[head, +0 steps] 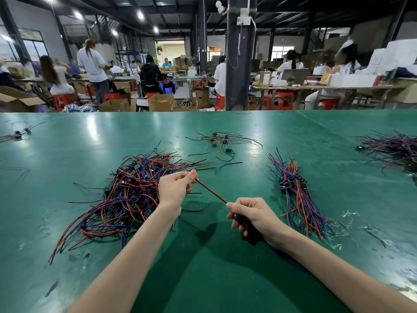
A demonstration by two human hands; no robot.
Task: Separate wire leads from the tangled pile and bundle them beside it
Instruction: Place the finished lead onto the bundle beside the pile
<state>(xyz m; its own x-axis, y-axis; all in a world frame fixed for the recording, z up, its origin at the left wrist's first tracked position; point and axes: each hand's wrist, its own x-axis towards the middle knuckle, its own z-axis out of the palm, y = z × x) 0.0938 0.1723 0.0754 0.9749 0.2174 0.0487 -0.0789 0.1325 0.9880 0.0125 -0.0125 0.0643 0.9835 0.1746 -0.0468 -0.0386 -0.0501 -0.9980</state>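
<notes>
Holding a red wire lead [211, 190] taut between both hands, you keep it clear of the green table [203, 267] so it straightens. Your right hand [252, 214] is closed in a grip around its near end and some dark blue leads; your left hand [176, 187] pinches the far end. Just behind your left hand lies the tangled pile [135, 190]. Right of it, the sorted bundle [297, 193] lies roughly aligned, ready for more.

Tangled pile [133, 195] of red, blue, black leads left; straighter bundle [297, 195] right, perhaps loosely aligned.
</notes>
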